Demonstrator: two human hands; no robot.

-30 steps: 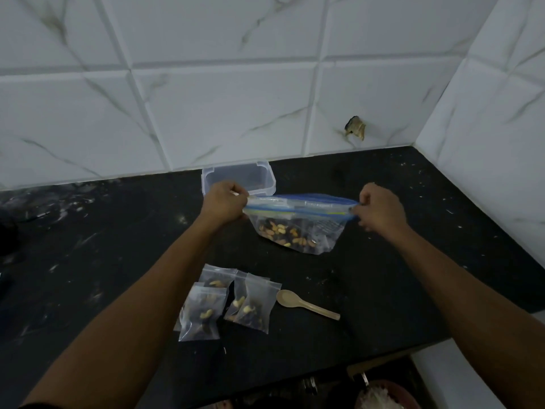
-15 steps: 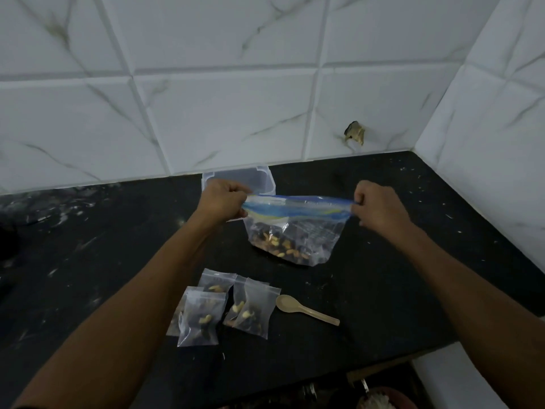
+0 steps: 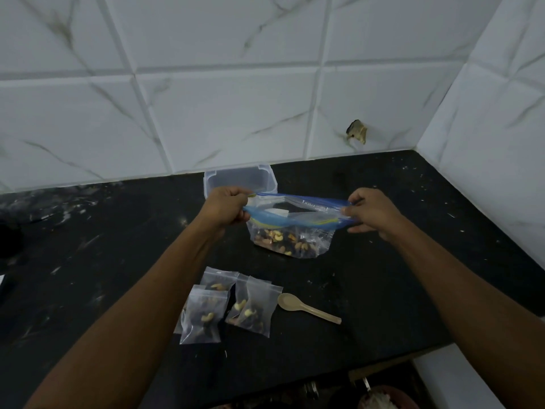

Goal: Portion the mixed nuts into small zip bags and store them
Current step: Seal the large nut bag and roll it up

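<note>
Your left hand (image 3: 227,208) and right hand (image 3: 373,212) each pinch one end of the big bag (image 3: 292,228), fingers (image 3: 349,210) curled tight on the blue zip strip. The mouth gapes a little between them. To seal it well, I'd keep the strip taut and run the fingers along it end to end. The bag hangs between your fingers, its long axis running hand to hand, mouth up, nuts (image 3: 283,242) sagging below onto the surface (image 3: 383,290).

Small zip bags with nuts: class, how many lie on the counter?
4, overlapping: one at front left, one behind it, two on the right. More may be hidden underneath.
</note>
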